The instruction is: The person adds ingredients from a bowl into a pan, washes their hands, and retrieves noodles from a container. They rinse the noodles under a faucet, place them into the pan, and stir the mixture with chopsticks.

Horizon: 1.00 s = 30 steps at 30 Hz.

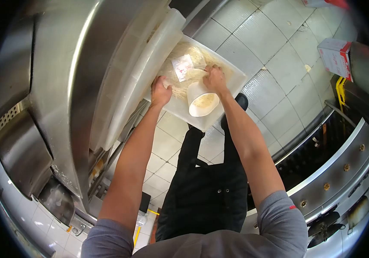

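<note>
A white plastic tub (235, 78) holds thin pale noodle-like strands (176, 86), partly inside a clear bag with a red-and-white label (182, 67). At the left side of the strands, my left hand (161, 91) has its fingers curled on the bag's edge. My right hand (214, 78) is closed at the right side of the bag, just above a white round container (203, 99). That container lies tilted in the tub, its opening towards me, with pale bits inside. What the fingertips hold is too small to tell.
A steel counter (59, 86) and stacked translucent bins (143, 77) stand on the left. A stove with knobs (331, 172) curves along the right. Beyond it are a white-and-red carton (334, 58) and a metal pot (365, 66). Tiled floor (275, 56) lies beneath.
</note>
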Each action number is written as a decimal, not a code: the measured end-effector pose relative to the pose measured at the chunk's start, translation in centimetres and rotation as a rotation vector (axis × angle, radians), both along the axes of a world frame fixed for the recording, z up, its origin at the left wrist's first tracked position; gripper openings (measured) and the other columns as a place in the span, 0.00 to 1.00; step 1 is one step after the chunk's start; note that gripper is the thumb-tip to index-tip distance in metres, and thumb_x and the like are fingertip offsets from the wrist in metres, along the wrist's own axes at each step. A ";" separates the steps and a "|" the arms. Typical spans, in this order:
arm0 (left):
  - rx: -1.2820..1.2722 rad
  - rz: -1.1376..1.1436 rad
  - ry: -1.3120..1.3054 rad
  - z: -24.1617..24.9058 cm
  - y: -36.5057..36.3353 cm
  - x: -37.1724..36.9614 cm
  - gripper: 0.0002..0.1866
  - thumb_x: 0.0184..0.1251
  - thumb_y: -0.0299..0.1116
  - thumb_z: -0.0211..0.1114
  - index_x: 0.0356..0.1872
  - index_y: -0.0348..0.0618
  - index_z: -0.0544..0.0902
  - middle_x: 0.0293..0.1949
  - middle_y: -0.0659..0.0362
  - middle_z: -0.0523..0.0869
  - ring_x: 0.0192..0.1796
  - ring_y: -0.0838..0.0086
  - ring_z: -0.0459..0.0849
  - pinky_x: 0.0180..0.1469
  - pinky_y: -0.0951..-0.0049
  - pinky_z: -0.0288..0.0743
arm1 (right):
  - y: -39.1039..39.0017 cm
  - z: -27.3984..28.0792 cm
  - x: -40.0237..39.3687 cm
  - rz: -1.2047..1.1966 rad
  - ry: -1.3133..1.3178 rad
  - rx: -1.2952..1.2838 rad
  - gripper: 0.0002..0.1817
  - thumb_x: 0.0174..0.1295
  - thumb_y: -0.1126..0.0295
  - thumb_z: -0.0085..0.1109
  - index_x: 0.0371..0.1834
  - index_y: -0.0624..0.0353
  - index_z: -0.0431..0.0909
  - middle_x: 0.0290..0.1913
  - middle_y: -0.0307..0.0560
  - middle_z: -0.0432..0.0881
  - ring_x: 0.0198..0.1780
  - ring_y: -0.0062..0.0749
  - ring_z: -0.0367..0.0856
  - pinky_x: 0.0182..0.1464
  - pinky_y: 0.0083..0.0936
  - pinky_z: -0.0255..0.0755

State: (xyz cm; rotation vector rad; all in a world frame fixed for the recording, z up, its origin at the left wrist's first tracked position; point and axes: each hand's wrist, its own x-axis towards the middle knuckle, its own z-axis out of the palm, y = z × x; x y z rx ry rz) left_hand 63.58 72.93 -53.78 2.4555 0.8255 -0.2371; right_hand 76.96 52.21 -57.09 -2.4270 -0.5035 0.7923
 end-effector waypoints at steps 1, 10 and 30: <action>-0.007 0.031 0.034 -0.8 0.4 0.2 0.19 0.56 0.30 0.68 0.51 0.42 0.79 0.56 0.48 0.79 0.59 0.57 0.77 0.60 0.60 0.71 | -0.5 0.3 0.1 -0.037 -0.003 0.019 0.24 0.49 0.74 0.60 0.54 0.60 0.76 0.48 0.60 0.79 0.56 0.56 0.74 0.57 0.43 0.72; -0.018 -0.371 0.330 -1.4 0.0 1.5 0.20 0.60 0.29 0.61 0.55 0.48 0.76 0.55 0.53 0.77 0.60 0.56 0.76 0.61 0.55 0.69 | -1.7 3.9 0.0 -0.219 -0.222 0.283 0.21 0.50 0.77 0.60 0.50 0.65 0.77 0.43 0.64 0.80 0.46 0.57 0.78 0.51 0.44 0.73; -0.434 0.365 0.327 -4.3 4.1 2.3 0.38 0.57 0.48 0.69 0.66 0.42 0.66 0.66 0.46 0.69 0.69 0.57 0.67 0.70 0.62 0.59 | 5.8 0.1 -3.1 0.155 -0.001 0.126 0.20 0.50 0.77 0.54 0.49 0.62 0.76 0.44 0.59 0.80 0.52 0.54 0.77 0.54 0.42 0.73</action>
